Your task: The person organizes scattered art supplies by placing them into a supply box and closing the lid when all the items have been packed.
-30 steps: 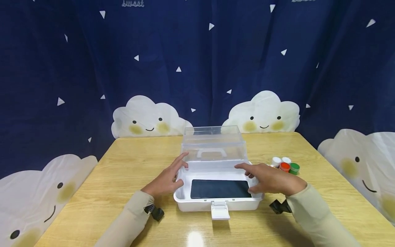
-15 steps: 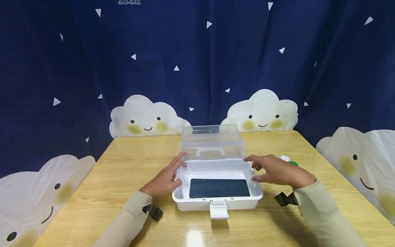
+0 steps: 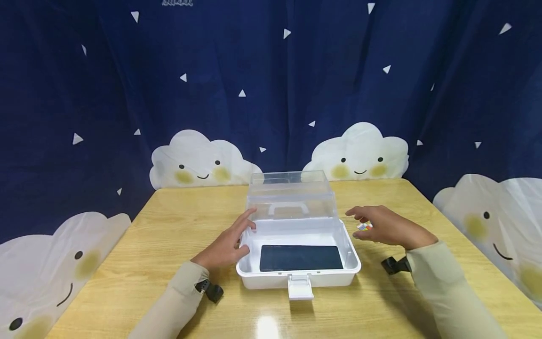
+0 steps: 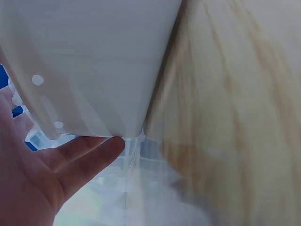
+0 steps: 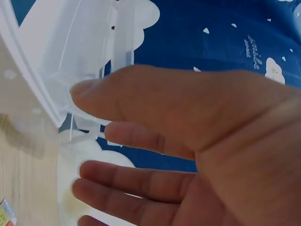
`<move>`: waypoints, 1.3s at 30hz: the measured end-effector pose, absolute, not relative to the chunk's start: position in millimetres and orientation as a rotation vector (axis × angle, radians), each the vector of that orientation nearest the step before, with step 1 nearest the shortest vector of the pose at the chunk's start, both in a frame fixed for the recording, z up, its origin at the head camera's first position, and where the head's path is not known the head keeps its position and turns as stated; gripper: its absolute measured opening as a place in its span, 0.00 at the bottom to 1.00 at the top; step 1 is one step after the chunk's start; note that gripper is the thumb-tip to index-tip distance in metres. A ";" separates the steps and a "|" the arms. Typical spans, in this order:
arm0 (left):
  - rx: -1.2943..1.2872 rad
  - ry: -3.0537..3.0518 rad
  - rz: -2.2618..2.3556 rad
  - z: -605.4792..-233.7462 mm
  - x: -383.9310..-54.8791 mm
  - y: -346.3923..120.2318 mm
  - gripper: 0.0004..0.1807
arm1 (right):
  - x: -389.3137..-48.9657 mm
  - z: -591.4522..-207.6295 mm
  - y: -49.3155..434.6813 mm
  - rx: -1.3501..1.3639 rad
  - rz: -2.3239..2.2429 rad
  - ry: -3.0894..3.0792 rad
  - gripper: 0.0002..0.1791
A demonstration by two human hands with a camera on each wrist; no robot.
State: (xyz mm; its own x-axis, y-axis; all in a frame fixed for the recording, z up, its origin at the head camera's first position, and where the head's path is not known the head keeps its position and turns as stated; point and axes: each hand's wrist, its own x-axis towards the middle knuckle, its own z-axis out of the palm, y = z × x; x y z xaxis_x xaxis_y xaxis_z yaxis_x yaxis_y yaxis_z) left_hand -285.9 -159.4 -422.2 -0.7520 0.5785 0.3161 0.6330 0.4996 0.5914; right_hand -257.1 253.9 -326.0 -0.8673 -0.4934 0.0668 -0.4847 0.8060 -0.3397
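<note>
Blue curtain reads "sweet"; neighbouring word blurred.

Left grip, right grip flank open white box.

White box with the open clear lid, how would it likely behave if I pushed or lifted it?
The white box is probably stiff, given its crisp, moulded-looking shape. Sitting flat on the table, it would likely slide rather than roll. The clear lid, open behind it, might swing during lifting.

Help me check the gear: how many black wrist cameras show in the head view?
2: one black camera by the left hand, left of the white box; another by the right hand, right of the box. None appears hidden.
</note>
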 end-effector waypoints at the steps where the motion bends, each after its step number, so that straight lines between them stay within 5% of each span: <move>1: -1.083 -2.651 -1.097 -422.7 -286.0 -159.5 0.24 | -258.0 -326.8 255.5 -0.795 -0.548 2.969 0.27; 39: -1.074 -2.656 -1.107 -423.6 -286.5 -159.9 0.25 | -290.2 -361.0 289.7 -0.539 -0.501 3.020 0.16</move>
